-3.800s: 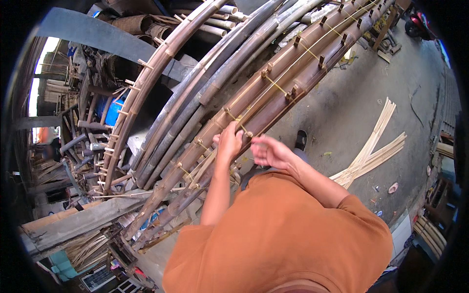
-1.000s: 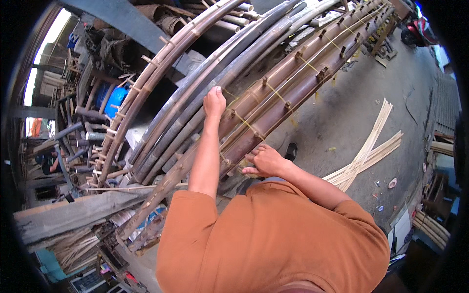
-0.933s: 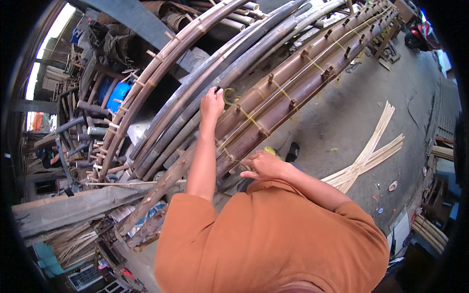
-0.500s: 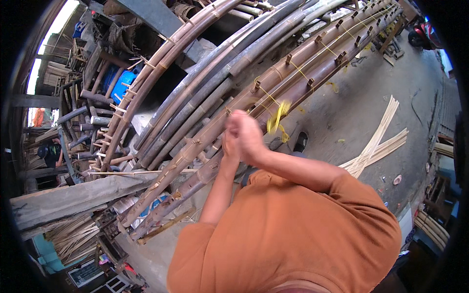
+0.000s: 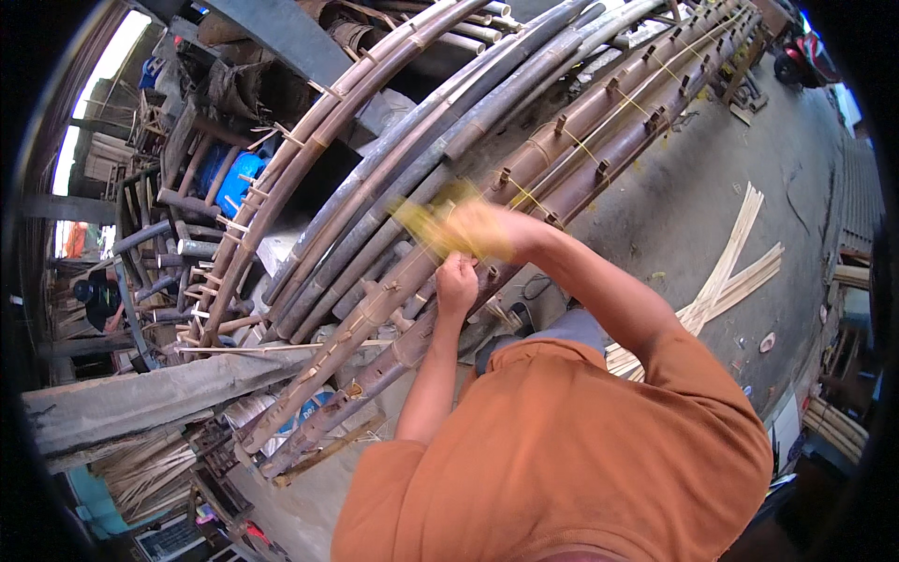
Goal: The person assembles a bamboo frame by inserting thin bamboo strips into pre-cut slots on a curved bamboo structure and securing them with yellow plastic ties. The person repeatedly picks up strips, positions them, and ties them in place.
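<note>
Two long brown bamboo poles (image 5: 412,267) run side by side from lower left to upper right, with short pegs standing along them. Yellow string (image 5: 581,148) crosses between the poles at several pegs. My right hand (image 5: 482,228), smeared by motion, is over the farther pole with a blurred bundle of yellow string (image 5: 421,223) swinging around it. Just below, my left hand (image 5: 456,283) is closed in a pinch between the two poles. What its fingers hold is too small to make out.
More bamboo poles (image 5: 375,201) lie beyond, beside a curved pole frame with pegs (image 5: 281,155). A concrete beam (image 5: 150,389) is at left. Light split strips (image 5: 726,262) lie on the floor at right. A person (image 5: 98,298) is at far left.
My hands were together on the pole. The right hand has moved up and away from the left, and the yellow string bundle has swung from its right side to its left.
</note>
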`<state>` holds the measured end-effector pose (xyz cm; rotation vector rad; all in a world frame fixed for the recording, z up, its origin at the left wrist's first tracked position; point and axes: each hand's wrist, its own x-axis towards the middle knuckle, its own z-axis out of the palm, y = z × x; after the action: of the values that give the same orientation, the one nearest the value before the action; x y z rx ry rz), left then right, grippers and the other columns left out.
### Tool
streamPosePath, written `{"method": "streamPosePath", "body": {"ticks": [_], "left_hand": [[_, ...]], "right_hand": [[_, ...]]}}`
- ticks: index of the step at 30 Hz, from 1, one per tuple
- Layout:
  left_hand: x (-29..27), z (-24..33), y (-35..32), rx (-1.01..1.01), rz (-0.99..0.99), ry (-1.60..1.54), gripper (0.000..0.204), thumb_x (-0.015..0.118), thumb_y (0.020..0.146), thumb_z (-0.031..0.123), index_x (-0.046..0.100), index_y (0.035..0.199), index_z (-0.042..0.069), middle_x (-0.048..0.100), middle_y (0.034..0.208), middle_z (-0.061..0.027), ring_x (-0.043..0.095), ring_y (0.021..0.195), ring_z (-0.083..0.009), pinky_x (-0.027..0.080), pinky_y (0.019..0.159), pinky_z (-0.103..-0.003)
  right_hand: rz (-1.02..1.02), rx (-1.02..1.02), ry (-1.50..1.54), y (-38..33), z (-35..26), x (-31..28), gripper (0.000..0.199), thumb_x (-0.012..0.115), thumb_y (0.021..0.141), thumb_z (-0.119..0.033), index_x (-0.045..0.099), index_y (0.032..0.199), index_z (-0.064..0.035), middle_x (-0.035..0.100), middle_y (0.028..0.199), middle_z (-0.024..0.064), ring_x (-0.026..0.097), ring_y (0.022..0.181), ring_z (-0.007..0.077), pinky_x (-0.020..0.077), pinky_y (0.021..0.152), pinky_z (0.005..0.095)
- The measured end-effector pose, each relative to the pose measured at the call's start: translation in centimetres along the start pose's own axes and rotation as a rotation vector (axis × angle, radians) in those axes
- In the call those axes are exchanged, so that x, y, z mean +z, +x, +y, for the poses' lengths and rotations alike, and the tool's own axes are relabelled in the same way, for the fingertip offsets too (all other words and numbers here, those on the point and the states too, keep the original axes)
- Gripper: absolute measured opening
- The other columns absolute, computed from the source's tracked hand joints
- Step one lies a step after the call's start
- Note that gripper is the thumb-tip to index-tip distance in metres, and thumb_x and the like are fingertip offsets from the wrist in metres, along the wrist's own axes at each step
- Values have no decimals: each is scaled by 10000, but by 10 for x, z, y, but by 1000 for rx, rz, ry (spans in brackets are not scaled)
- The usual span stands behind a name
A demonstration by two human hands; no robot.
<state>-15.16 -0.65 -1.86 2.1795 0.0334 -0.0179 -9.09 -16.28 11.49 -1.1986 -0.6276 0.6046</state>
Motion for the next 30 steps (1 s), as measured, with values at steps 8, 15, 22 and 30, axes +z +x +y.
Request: {"method": "streamPosePath", "body": {"ticks": [8, 15, 22, 30], "left_hand": [[-5, 27, 27, 188, 81, -210, 251, 500, 992, 194, 668, 1002, 8, 698, 838, -161, 682, 779, -247, 507, 706, -360], [-25, 40, 138, 126, 263, 233, 284, 484, 980, 244, 648, 961, 13, 661, 793, -228, 641, 713, -380, 498, 659, -471], [-46, -1, 133, 199, 116, 372, 347, 555, 916, 247, 618, 1169, 19, 669, 980, -252, 636, 921, -432, 493, 816, -504], [-161, 60, 5, 83, -68, -360, 342, 548, 998, 191, 585, 1287, 12, 689, 977, -64, 610, 878, -117, 490, 800, -289]], "right_hand": [[81, 119, -673, -98, 109, 45, 433, 565, 940, -293, 559, 622, 0, 558, 617, 215, 569, 672, 416, 479, 750, 477], [70, -68, -1119, -113, 115, 38, 384, 587, 919, -277, 587, 619, -38, 588, 612, 163, 607, 704, 374, 476, 842, 418], [108, 22, -1132, -113, 113, 50, 342, 605, 887, -247, 612, 616, -39, 614, 623, 167, 629, 691, 362, 485, 878, 426], [20, -37, -1246, -97, 122, 48, 290, 630, 863, -247, 604, 643, -60, 640, 646, 143, 643, 682, 317, 468, 854, 429]]}}
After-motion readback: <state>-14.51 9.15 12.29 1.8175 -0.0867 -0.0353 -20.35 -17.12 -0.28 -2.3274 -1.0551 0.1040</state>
